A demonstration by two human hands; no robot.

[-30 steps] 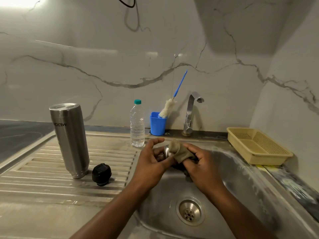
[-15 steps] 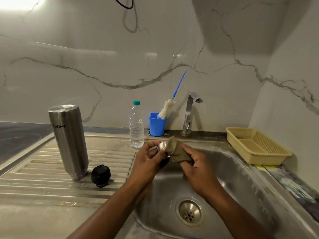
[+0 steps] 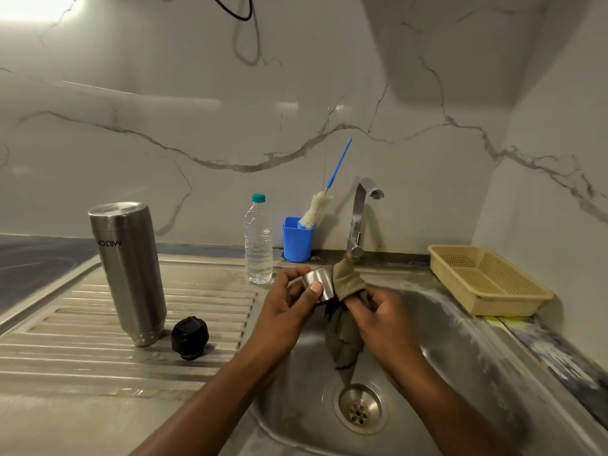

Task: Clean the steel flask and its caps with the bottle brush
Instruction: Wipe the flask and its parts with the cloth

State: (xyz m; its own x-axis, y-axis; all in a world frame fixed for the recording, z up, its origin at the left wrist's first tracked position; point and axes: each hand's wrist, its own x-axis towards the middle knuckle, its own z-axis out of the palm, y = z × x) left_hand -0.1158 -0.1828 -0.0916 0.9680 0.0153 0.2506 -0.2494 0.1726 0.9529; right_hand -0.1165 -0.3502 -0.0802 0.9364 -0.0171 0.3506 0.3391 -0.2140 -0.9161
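My left hand grips a small steel cap over the sink, thumb on its side. My right hand holds a brownish cloth pushed against and into the cap, with the rest of the cloth hanging down toward the drain. The steel flask stands upside down on the drainboard at the left. A black inner cap lies just right of the flask's base. The bottle brush, white head and blue handle, leans in a blue cup by the wall.
A clear water bottle stands left of the blue cup. The tap rises behind my hands. A beige plastic basket sits right of the sink basin. The drain lies below my hands.
Both hands lifted slightly and turned the cap, so its steel side now shows. The cloth has slipped to hang lower from my right hand.
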